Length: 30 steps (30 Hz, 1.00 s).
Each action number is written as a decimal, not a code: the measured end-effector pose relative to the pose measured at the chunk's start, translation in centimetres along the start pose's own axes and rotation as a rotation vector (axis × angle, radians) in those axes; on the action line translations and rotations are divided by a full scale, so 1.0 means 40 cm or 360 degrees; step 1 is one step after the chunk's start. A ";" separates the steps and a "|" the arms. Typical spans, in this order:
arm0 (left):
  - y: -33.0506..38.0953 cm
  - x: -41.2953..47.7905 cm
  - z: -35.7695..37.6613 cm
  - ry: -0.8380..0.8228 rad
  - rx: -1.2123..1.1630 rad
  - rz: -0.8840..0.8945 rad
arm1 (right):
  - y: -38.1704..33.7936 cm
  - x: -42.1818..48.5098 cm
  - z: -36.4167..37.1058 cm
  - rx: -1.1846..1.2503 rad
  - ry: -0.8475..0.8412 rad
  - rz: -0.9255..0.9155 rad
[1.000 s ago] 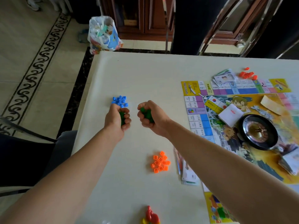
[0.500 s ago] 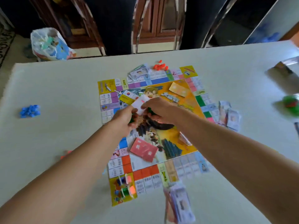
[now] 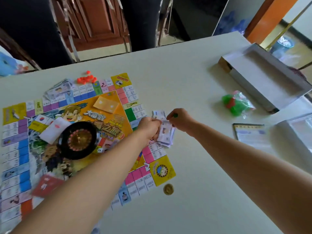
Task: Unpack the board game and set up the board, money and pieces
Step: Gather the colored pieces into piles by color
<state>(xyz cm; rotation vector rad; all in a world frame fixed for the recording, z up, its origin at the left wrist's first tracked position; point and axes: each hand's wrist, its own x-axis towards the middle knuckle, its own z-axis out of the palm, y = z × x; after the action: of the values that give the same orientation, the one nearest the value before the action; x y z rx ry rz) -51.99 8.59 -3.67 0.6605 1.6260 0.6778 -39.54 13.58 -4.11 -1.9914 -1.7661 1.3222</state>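
Observation:
The game board (image 3: 160, 171) lies open on the left half of the white table (image 3: 202, 174). A black roulette wheel (image 3: 77, 141), a white card (image 3: 54, 130) and a red card (image 3: 47, 185) rest on it. Both my hands hover over a stack of paper money (image 3: 166, 135) at the board's right edge. My right hand (image 3: 179, 119) is curled round small green pieces (image 3: 175, 115) that show between its fingers. My left hand (image 3: 149, 125) is a closed fist beside it; its contents are hidden.
Orange pieces (image 3: 86, 79) and a spread of cards (image 3: 60, 92) sit at the board's far edge. A plastic bag of green parts (image 3: 236, 103), the open box (image 3: 263, 76), a printed sheet (image 3: 251, 134) and a gold coin (image 3: 168, 189) lie to the right.
Both fists travelled right, from the table's left side across the board to its right edge above the money. The view swung right, bringing the box and bag into sight.

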 end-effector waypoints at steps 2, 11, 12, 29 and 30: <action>0.013 0.029 0.065 -0.0012 0.0178 0.0058 | 0.049 0.023 -0.028 -0.0080 0.0055 -0.0033; 0.053 0.124 0.201 0.0300 0.1278 0.0529 | 0.165 0.131 -0.046 -0.0345 0.0371 -0.0440; 0.051 0.134 0.209 0.0303 0.1318 0.0568 | 0.174 0.139 -0.043 -0.0331 0.0413 -0.0481; -0.010 0.184 0.238 0.0267 0.1160 0.1099 | 0.231 0.127 -0.035 -0.0096 0.0647 -0.0824; -0.010 0.184 0.236 0.0245 0.1130 0.1095 | 0.232 0.125 -0.038 -0.0099 0.0631 -0.0831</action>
<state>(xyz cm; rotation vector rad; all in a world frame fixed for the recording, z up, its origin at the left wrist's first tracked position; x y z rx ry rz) -43.73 14.44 -10.08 1.7713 1.7806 0.6269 -32.32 15.88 -11.60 -1.5185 -1.9447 0.6664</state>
